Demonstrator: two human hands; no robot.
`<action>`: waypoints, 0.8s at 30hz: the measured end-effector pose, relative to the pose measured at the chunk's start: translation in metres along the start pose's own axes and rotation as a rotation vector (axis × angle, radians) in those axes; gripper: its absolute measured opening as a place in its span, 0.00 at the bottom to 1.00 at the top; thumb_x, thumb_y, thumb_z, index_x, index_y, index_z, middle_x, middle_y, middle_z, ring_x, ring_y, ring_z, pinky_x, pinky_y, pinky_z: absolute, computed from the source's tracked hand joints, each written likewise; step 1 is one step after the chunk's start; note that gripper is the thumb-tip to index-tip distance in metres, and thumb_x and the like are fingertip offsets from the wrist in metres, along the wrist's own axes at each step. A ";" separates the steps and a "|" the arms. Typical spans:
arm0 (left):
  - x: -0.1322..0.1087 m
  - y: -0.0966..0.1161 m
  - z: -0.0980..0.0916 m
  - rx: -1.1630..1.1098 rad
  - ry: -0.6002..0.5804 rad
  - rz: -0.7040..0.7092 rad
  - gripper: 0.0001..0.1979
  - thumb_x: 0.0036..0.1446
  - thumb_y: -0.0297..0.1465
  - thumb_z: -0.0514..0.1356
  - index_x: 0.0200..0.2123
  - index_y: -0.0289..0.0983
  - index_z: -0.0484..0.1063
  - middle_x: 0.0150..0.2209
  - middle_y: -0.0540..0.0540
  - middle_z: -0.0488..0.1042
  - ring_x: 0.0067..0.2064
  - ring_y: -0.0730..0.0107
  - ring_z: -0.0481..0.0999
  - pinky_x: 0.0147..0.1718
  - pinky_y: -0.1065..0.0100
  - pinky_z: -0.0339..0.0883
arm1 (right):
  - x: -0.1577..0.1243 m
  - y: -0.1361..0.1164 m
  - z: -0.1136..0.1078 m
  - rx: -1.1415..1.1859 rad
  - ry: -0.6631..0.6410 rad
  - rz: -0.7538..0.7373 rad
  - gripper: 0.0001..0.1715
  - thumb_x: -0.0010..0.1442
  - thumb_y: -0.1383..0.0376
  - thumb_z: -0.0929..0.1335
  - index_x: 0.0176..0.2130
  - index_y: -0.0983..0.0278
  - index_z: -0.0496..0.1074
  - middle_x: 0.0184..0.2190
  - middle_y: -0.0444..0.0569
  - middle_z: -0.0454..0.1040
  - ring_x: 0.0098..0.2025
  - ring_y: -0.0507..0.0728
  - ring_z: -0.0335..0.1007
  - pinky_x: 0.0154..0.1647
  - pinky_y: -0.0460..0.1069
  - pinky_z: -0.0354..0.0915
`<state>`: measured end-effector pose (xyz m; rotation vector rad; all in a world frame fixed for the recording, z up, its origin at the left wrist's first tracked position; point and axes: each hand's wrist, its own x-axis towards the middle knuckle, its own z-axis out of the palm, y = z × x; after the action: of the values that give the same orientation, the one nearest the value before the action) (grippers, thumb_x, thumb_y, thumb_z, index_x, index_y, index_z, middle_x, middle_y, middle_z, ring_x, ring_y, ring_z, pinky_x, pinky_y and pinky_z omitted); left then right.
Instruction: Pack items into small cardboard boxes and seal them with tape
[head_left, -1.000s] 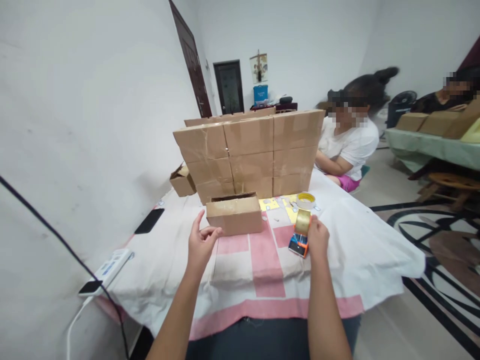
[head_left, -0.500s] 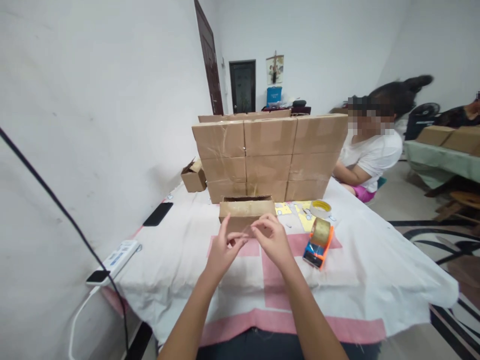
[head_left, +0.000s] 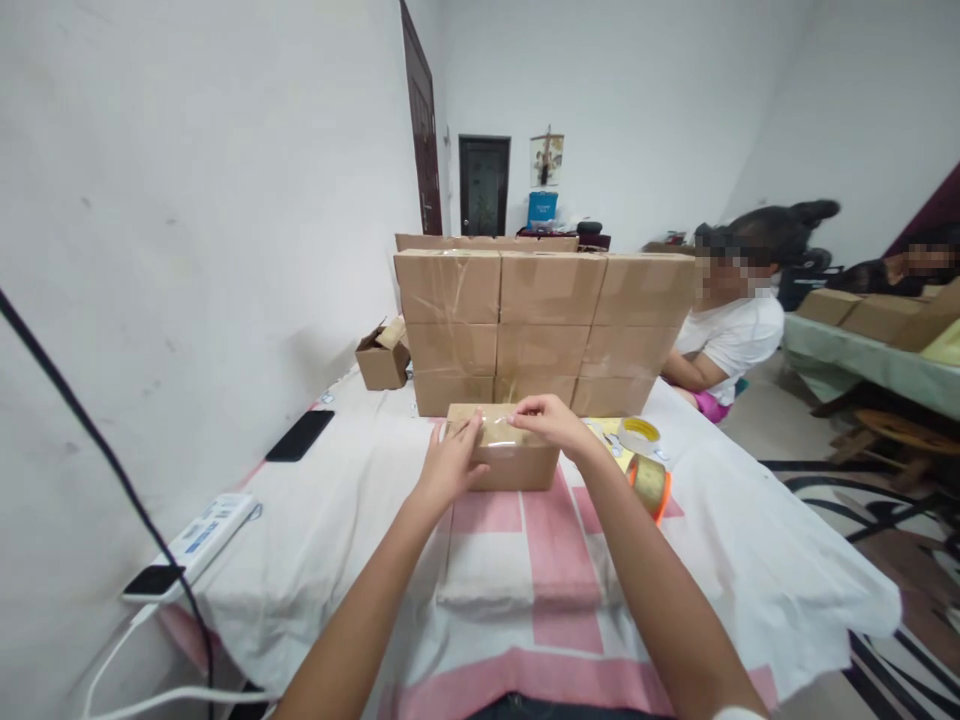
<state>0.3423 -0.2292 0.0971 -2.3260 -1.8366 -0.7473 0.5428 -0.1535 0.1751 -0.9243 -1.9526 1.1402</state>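
A small cardboard box (head_left: 517, 470) lies on the cloth right before me, its top side showing. A shiny strip of clear tape (head_left: 496, 432) runs across that top. My left hand (head_left: 454, 462) rests on the box's left end, fingers spread, the fingertips on the top by the tape. Over the right part of the top, my right hand (head_left: 551, 420) pinches the tape's right end between thumb and fingers. To the right, partly behind my right forearm, is an orange tape dispenser with a brown roll of tape (head_left: 646, 482).
A wall of stacked cardboard boxes (head_left: 544, 290) stands just behind. Another tape roll (head_left: 639, 434) lies at right. A small open box (head_left: 382, 358), a black phone (head_left: 301, 436) and a white power strip (head_left: 217, 530) are at left. A person (head_left: 724, 340) sits beyond at right.
Both hands have moved forward from in front of the box onto its top, bringing the tape strip down on it. The box's top gap no longer shows.
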 end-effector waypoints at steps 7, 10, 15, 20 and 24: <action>-0.010 0.000 0.009 0.064 0.038 0.040 0.43 0.57 0.31 0.65 0.72 0.44 0.48 0.68 0.40 0.64 0.69 0.51 0.60 0.69 0.42 0.43 | 0.042 0.028 0.018 -0.523 0.082 0.135 0.11 0.54 0.57 0.72 0.29 0.63 0.81 0.26 0.45 0.78 0.34 0.56 0.72 0.39 0.49 0.61; -0.009 0.000 0.011 0.117 0.044 0.062 0.36 0.57 0.30 0.65 0.67 0.48 0.60 0.68 0.42 0.64 0.69 0.49 0.61 0.68 0.40 0.44 | 0.045 0.034 0.023 -0.604 0.112 0.164 0.08 0.54 0.60 0.72 0.30 0.61 0.81 0.30 0.47 0.81 0.38 0.58 0.73 0.44 0.51 0.60; -0.009 0.001 0.012 0.138 0.056 0.063 0.34 0.57 0.30 0.64 0.67 0.49 0.62 0.68 0.43 0.64 0.68 0.48 0.61 0.67 0.39 0.47 | 0.046 0.039 0.028 -0.702 0.130 0.159 0.09 0.56 0.60 0.71 0.29 0.61 0.80 0.34 0.50 0.81 0.46 0.62 0.71 0.50 0.54 0.57; -0.010 0.004 0.011 0.143 0.054 0.059 0.33 0.57 0.31 0.64 0.66 0.48 0.63 0.68 0.42 0.65 0.68 0.48 0.62 0.68 0.40 0.46 | 0.046 0.046 0.029 -0.743 0.175 0.143 0.10 0.60 0.64 0.68 0.32 0.63 0.79 0.37 0.54 0.80 0.48 0.63 0.69 0.51 0.54 0.57; -0.011 0.011 0.010 0.157 0.058 0.045 0.30 0.58 0.31 0.64 0.64 0.46 0.66 0.67 0.41 0.66 0.67 0.47 0.63 0.68 0.39 0.45 | 0.047 0.051 0.028 -0.742 0.249 0.123 0.11 0.62 0.69 0.65 0.38 0.68 0.78 0.43 0.62 0.78 0.49 0.64 0.68 0.50 0.54 0.59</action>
<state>0.3537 -0.2390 0.0863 -2.2161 -1.7447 -0.6337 0.5078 -0.1074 0.1279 -1.4957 -2.1445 0.3003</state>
